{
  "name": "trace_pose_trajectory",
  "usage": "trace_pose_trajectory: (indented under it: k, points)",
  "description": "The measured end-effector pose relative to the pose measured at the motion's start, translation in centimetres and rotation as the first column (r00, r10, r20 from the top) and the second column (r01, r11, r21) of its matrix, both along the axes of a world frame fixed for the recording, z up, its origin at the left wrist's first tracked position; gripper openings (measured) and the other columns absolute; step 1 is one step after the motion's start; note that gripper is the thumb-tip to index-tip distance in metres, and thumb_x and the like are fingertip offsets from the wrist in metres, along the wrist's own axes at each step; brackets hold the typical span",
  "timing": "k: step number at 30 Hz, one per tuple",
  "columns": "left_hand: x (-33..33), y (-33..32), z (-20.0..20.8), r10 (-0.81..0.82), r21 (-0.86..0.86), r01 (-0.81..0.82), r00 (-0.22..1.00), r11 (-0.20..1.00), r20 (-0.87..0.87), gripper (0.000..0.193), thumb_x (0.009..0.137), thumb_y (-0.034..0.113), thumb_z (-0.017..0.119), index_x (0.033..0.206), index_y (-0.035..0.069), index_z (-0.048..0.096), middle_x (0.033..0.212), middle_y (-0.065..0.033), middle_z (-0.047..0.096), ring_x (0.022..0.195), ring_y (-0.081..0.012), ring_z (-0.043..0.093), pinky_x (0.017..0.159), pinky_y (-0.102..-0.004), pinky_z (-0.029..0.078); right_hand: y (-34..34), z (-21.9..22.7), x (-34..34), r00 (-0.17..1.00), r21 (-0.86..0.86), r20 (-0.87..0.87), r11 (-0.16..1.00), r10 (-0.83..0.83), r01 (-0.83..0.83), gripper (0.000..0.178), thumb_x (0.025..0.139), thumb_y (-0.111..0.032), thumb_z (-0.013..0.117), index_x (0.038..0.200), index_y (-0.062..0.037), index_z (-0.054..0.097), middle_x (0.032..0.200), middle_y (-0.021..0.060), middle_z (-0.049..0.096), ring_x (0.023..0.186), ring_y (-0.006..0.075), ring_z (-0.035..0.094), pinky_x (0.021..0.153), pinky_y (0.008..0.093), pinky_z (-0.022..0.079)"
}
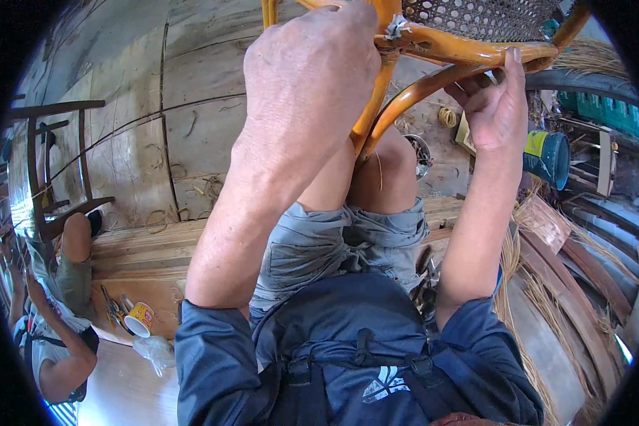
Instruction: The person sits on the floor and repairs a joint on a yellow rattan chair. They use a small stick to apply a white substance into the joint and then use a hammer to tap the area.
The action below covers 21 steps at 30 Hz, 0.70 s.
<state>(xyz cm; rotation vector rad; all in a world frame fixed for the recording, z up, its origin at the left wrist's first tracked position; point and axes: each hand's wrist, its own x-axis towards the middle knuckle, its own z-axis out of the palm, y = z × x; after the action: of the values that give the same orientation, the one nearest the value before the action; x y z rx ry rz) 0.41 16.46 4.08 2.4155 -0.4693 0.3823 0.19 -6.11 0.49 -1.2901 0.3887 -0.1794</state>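
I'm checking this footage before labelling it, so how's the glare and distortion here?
Head view: a black fisheye border rounds off the corners, and the nearer left hand looms larger than the right hand; head view: bright glare streaks the glossy curved rail; head view: the pale surface at lower left looks nearly washed out.

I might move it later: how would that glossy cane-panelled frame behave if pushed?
The frame would probably stay stiff, since its poles look thick. Its shiny finish may feel slippery. The open-weave panel likely flexes more.
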Motion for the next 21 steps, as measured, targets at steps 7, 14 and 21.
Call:
trace_pose_trajectory:
  k: [7,14,21]
  points:
    - [0.3,-0.2,-2.9,0.072,-0.031,-0.071,0.997,0.997,0.036,0.013,0.083,0.019,0.06,0.085,0.007,0.065,0.075,-0.0153,0.064,0.072,-0.035,0.063,0.063,-0.0433,0.05,0.0,0.0,0.1,1.0,-0.018,0.009,1.0,-0.005,0.005,0.066,0.087,-0.05,0.061,0.131,-0.0061,0.037,0.126,0.0143,0.05,0.114,0.0347,0.053,0.09,0.0538,0.047]
    - [-0.4,0.0,-3.8,0.101,-0.133,-0.087,0.99,0.987,0.099,0.011,0.083,0.016,0.062,0.078,0.006,0.059,0.068,-0.013,0.062,0.065,-0.0321,0.063,0.059,-0.0418,0.051,-0.3,-0.3,0.2,0.999,0.008,0.008,0.999,-0.039,0.039,0.063,0.083,-0.05,0.067,0.126,-0.0097,0.043,0.115,0.0126,0.056,0.103,0.0316,0.058,0.087,0.0539,0.047]
    - [0.1,-0.5,-4.7,0.104,-0.145,-0.079,0.979,0.986,0.176,0.014,0.08,0.015,0.064,0.074,0.006,0.057,0.063,-0.0121,0.06,0.061,-0.0307,0.063,0.057,-0.041,0.051,-0.3,-0.4,0.4,0.999,0.026,0.011,0.999,-0.032,0.032,0.059,0.084,-0.049,0.067,0.123,-0.0106,0.045,0.113,0.0103,0.057,0.101,0.0312,0.058,0.084,0.0523,0.047]
